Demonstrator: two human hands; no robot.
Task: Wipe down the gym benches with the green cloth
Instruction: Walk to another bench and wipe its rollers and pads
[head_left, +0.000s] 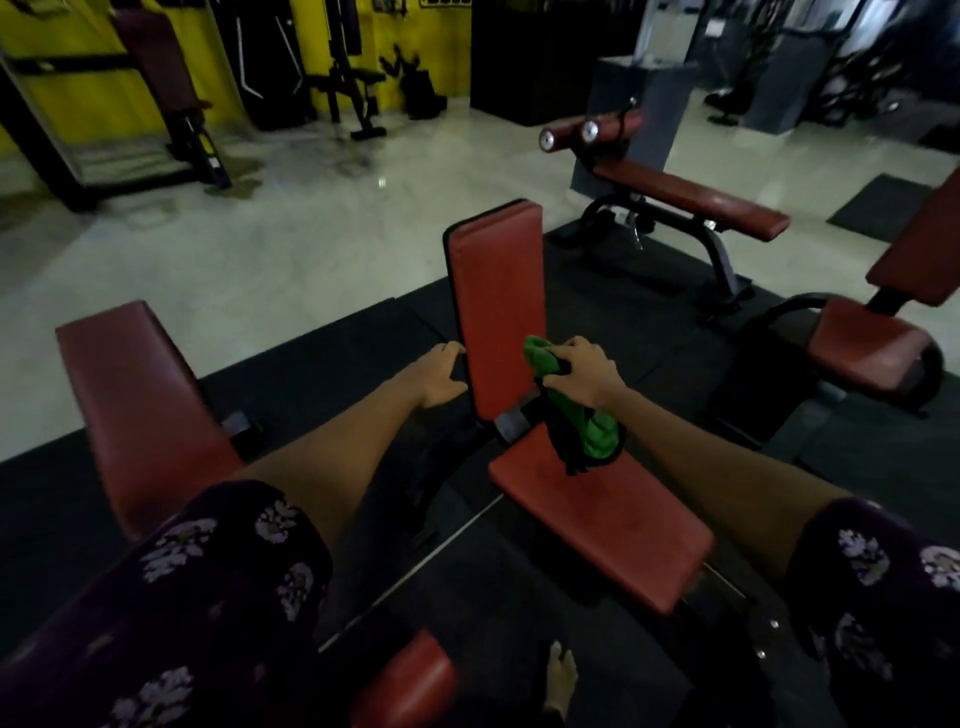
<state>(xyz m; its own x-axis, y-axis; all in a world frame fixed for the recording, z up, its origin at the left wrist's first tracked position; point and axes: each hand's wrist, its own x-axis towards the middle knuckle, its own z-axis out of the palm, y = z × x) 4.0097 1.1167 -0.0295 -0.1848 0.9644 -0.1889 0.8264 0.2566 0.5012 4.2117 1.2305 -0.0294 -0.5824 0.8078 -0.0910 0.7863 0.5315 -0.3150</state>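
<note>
The cloth (540, 356) is gripped bunched by the right hand (584, 371) at the bench (496, 312) in the frame's centre; the left hand (441, 376) rests open on its edge. Parts may be missed, since little cloth touches the pad.

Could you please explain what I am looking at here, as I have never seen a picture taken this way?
There is one picture, from a camera worn on a person's head, looking forward and down, so both bare arms reach into view from below. The right hand grips a green cloth with dark trim, against the right edge of a red backrest. The left hand rests on that backrest's left edge. Below it is the bench's red seat, standing on a dark floor mat. More red benches stand around, one to the left and one behind.
</note>
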